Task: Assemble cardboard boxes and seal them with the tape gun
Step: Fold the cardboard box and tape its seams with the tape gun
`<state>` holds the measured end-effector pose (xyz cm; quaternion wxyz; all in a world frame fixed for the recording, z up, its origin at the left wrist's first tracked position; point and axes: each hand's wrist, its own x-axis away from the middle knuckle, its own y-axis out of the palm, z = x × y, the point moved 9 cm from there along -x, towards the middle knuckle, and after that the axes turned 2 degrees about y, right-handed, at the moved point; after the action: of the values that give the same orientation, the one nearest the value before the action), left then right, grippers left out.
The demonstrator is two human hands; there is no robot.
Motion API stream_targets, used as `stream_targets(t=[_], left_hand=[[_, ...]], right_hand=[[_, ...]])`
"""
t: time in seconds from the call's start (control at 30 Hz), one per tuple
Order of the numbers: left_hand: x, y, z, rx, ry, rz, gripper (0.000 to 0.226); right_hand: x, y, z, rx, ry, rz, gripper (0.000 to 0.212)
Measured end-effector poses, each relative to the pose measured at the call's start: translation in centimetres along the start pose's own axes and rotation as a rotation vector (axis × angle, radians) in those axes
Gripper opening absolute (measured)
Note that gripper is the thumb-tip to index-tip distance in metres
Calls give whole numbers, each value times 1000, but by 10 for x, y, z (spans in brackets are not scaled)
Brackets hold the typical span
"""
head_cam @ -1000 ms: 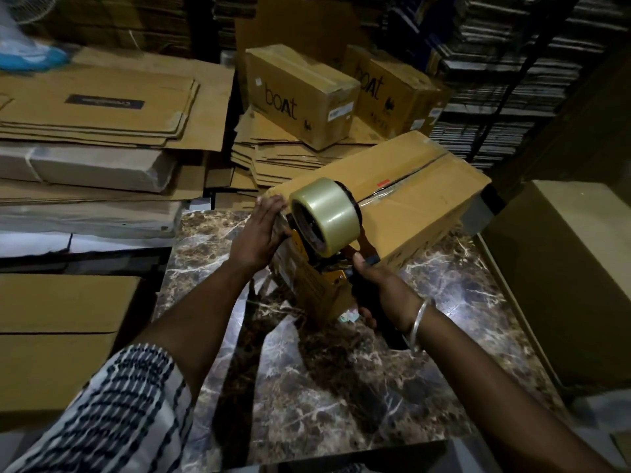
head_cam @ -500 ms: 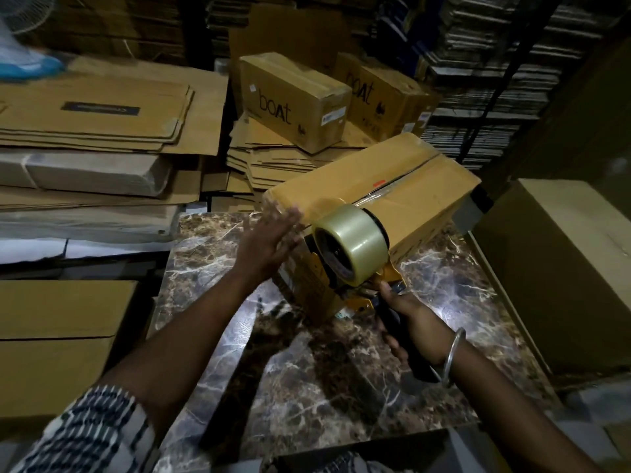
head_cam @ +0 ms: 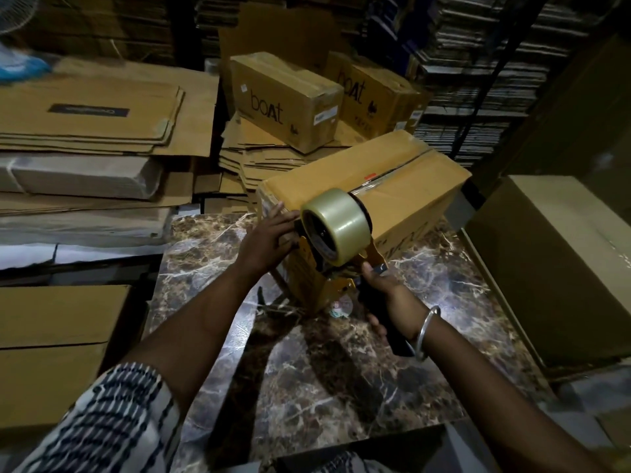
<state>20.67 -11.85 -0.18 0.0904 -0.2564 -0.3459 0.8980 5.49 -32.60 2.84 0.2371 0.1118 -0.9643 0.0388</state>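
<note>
cardboard box (head_cam: 392, 186) lies tilted on the marble table (head_cam: 307, 387), its top seam partly taped. left hand (head_cam: 269, 238) presses straight fingers on its near end at 9 o'clock of the tape roll (head_cam: 336, 225); right hand (head_cam: 387, 302) grips the tape gun (head_cam: 345, 268) handle.

Both bare forearms reach forward and angle in toward each other. The left hand (head_cam: 269, 238) lies flat, fingers straight and spread a bit, pressing against the near end of the tan cardboard box (head_cam: 403, 186). The right hand (head_cam: 386, 298) is curled tight around the black handle of the yellow tape gun (head_cam: 336, 233), with a silver metal bangle (head_cam: 428, 331) on that wrist.
</note>
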Motion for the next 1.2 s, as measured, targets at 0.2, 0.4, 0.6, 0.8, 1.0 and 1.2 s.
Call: stream_targets(t=[0.2, 0.4, 0.6, 0.8, 1.0, 1.2], left_hand=[[-14, -2, 6, 5, -7, -29, 40], [-14, -2, 6, -99, 6, -52, 47], [3, 22, 41, -125, 109, -183, 48], [4, 14, 45, -58, 116, -66, 37], [3, 19, 43, -74, 190, -57, 44], [6, 19, 52, -90, 188, -78, 45]], right_hand=[[3, -7, 5, 10, -53, 34, 61], [15, -18, 28, -6, -68, 55, 69], [14, -19, 35, -17, -123, 61, 74], [13, -14, 33, -39, -165, 51, 67], [27, -20, 40, -70, -157, 32, 57], [32, -26, 65, -89, -126, 45, 70]])
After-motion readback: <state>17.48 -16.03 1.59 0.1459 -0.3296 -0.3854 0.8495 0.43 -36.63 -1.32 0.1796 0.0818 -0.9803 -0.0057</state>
